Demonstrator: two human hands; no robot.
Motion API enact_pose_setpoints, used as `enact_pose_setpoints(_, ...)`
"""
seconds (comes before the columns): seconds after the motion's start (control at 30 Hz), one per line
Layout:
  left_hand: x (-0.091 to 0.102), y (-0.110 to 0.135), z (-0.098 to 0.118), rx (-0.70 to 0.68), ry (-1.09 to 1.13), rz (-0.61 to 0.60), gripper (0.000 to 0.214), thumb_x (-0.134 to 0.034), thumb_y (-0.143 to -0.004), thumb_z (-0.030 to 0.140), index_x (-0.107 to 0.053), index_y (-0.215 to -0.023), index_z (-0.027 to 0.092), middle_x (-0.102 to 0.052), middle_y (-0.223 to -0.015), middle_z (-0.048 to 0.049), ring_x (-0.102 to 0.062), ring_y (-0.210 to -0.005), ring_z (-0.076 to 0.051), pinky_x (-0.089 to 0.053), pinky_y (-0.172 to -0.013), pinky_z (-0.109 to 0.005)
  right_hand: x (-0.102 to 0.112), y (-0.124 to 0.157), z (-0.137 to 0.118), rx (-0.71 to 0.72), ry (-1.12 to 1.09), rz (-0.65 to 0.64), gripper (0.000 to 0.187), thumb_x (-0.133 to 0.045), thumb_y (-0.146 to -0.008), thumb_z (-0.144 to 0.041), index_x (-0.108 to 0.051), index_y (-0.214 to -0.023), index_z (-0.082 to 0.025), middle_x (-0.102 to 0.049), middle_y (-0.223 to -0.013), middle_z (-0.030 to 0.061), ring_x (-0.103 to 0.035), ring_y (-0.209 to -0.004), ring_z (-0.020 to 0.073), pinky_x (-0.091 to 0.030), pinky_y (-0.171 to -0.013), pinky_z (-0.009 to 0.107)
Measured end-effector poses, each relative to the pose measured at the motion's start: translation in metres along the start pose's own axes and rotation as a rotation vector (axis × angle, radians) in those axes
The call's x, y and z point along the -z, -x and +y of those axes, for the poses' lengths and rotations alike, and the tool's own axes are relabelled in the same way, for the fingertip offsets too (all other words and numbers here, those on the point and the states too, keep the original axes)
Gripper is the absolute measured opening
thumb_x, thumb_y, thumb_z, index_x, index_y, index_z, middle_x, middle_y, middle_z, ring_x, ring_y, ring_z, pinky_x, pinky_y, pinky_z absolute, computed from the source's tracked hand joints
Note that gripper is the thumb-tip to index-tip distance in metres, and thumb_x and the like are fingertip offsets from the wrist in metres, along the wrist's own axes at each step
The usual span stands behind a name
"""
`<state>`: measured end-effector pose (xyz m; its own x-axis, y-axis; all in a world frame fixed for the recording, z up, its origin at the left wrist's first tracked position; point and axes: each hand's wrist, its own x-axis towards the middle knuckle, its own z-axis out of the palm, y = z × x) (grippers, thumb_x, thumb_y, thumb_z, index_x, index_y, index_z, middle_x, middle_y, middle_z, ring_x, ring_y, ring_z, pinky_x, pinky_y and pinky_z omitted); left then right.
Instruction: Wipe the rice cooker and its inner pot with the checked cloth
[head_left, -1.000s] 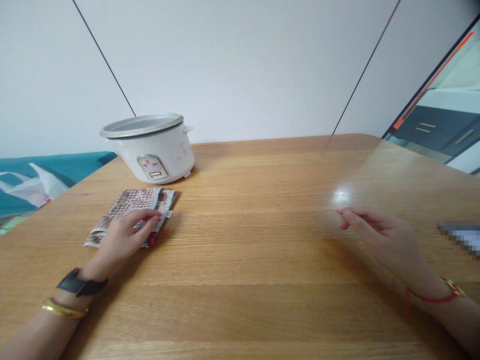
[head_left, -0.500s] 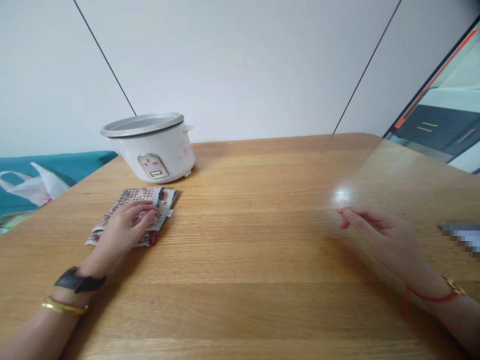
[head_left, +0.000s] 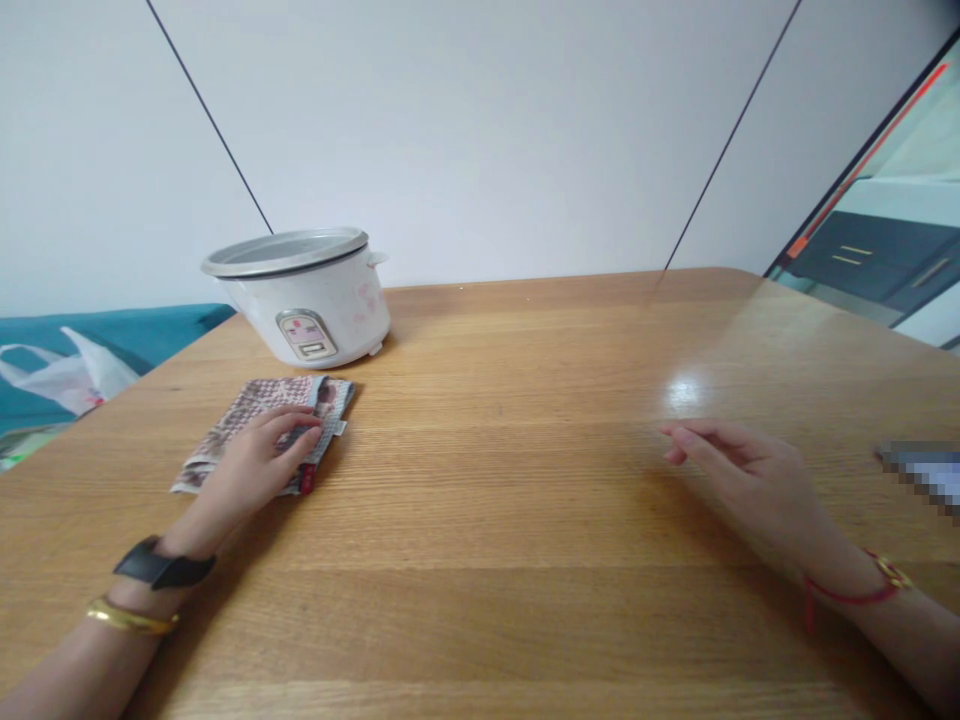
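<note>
At the left lies a folded patterned towel (head_left: pixel 262 400) in brown and white, with a red tag and a white label at its edge. My left hand (head_left: pixel 262 450) rests over it, fingers loosely bent and thumb apart, holding nothing that I can see. A white rice cooker (head_left: pixel 330 310) without a lid stands just behind the towel; the inside of its bowl is mostly hidden. Over the right side of the wooden table (head_left: pixel 480 520), my right hand (head_left: pixel 750 480) has thumb and fingertips pressed together. Nothing shows between them.
A pixelated flat object (head_left: pixel 926 472) lies by the table's right edge. Beyond the left edge, a white plastic bag (head_left: pixel 75 375) sits on a teal seat (head_left: pixel 169 330). A pale wall (head_left: pixel 480 140) rises behind the table. Dark cabinets (head_left: pixel 885 255) are at the far right.
My left hand has shifted slightly to the right over the towel. My right hand has moved a little to the left. The towel and the rice cooker stay in place.
</note>
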<state>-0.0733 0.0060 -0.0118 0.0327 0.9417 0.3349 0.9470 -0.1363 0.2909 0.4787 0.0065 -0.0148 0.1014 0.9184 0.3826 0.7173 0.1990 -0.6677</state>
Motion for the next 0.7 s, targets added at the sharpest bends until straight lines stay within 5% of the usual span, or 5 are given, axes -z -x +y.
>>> enact_pose_setpoints(0.7,0.003,0.002,0.011,0.007,0.065,-0.066,0.048,-0.049,-0.092,0.060,-0.072,-0.104,0.020,-0.070,-0.120,-0.0110,-0.064,-0.113,-0.030,-0.046,-0.103,-0.041,-0.001,0.000,-0.004,0.017,0.010,-0.046,0.039,-0.057,-0.082,-0.060,-0.075,-0.078,-0.026,-0.075,-0.069,0.0027,-0.072,-0.067,0.0256,-0.055,-0.067,0.038)
